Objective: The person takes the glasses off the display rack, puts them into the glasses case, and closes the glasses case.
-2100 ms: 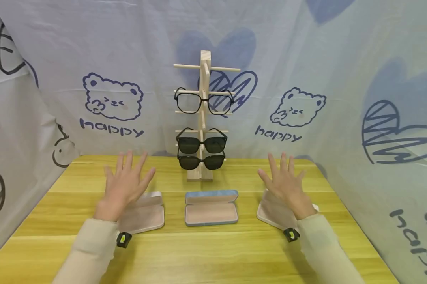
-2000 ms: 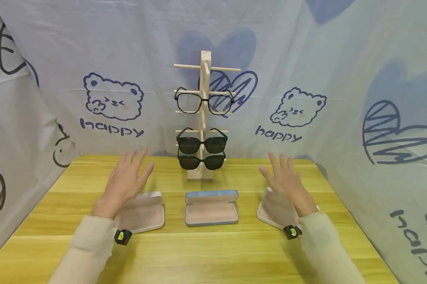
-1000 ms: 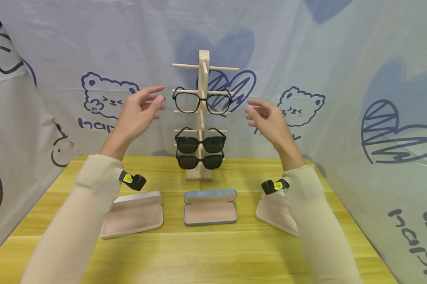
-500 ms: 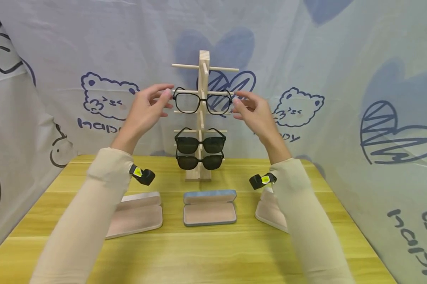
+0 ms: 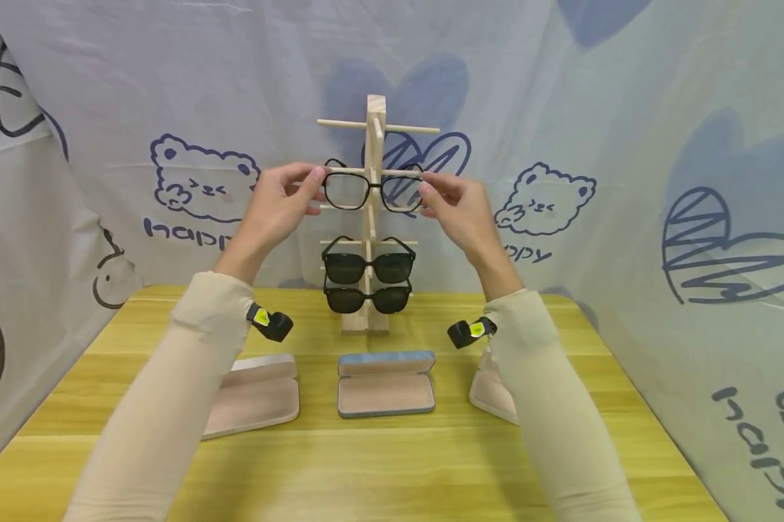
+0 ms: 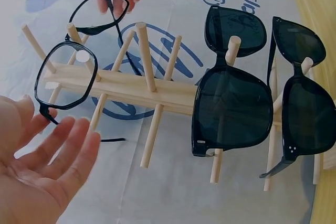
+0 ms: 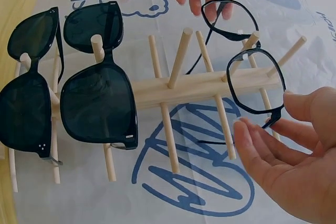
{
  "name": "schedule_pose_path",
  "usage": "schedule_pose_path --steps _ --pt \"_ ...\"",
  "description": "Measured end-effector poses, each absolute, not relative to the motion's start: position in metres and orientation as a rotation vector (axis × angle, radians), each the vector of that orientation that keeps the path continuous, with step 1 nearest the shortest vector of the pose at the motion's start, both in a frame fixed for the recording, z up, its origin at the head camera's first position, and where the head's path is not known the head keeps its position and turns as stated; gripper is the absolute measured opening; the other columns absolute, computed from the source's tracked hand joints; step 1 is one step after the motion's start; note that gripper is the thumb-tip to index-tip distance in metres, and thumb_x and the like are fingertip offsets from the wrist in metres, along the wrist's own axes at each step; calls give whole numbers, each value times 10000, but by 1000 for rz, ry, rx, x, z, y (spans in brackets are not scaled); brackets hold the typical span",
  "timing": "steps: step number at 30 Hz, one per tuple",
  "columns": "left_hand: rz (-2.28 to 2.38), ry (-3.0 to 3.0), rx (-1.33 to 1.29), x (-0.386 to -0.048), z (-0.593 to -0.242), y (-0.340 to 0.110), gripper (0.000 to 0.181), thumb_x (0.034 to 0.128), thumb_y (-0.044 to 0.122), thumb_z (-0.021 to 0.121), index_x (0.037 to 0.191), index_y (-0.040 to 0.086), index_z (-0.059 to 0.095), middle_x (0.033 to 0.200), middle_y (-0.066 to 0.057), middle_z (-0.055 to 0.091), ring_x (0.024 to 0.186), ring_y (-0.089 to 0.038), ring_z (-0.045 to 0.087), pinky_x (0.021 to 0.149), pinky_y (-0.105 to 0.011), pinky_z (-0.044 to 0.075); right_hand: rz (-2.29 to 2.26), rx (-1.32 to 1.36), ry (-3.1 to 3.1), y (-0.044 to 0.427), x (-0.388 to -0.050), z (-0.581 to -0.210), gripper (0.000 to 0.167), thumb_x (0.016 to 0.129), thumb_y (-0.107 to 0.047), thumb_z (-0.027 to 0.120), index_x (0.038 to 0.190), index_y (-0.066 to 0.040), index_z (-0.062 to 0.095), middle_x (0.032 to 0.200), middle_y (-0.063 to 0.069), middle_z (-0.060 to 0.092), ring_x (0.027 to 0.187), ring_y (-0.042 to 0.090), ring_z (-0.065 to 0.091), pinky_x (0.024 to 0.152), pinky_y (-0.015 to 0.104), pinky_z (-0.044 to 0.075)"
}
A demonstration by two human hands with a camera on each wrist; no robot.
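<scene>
Up close the eyeglasses (image 5: 375,185) look smooth, glossy plastic, the stand (image 5: 369,225) bare matt wood, the worktop (image 5: 366,464) sleek wood grain, the backdrop (image 5: 288,80) creased cloth, and the blue case's lining (image 5: 385,393) perhaps felt.

The pale wooden rack (image 5: 369,225) is standing on the yellow wooden table (image 5: 379,471), behind the blue oblong case (image 5: 387,394), which is lying between the left white case (image 5: 261,399) and the right white case (image 5: 493,391). On the rack, the upper black sunglasses (image 5: 392,267) are sitting above the lower black sunglasses (image 5: 390,299), both below the black-framed clear glasses (image 5: 375,185).
</scene>
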State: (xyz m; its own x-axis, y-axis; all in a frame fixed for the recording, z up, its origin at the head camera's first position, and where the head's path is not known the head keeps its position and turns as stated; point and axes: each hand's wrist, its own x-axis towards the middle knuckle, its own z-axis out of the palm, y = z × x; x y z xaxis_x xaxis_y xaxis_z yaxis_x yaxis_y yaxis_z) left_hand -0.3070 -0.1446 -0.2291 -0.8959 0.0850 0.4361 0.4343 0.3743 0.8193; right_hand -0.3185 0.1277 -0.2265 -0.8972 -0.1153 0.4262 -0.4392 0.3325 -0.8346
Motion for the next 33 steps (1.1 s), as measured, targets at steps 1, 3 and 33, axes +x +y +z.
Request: schedule_pose_path --steps 1,3,33 --pt "-1524 -2307 -456 -307 -230 -145 441 1090 356 505 1408 77 630 1446 -119 617 1071 -217 686 915 -285 620 1586 497 -2302 127 -318 -226 389 1052 -206 610 1398 -30 630 1314 191 681 1062 287 718 962 308 612" --pt "-1518 -2285 -455 -306 -230 -145 427 1083 349 524 1397 85 643 1420 -121 635 1044 -197 702 903 -260 619 1593 500 -2285 127 -316 -225 383 1048 -189 616 1390 -16 634 1269 214 694 1000 260 729 953 304 615" --pt "-1638 -2166 -591 -235 -252 -152 345 1019 193 665 1335 53 667 1164 -30 687 854 -96 754 866 -214 615 1656 716 -2117 142 -249 -258 374 989 -64 674 1350 31 646 1326 187 693 869 56 719 911 238 616"
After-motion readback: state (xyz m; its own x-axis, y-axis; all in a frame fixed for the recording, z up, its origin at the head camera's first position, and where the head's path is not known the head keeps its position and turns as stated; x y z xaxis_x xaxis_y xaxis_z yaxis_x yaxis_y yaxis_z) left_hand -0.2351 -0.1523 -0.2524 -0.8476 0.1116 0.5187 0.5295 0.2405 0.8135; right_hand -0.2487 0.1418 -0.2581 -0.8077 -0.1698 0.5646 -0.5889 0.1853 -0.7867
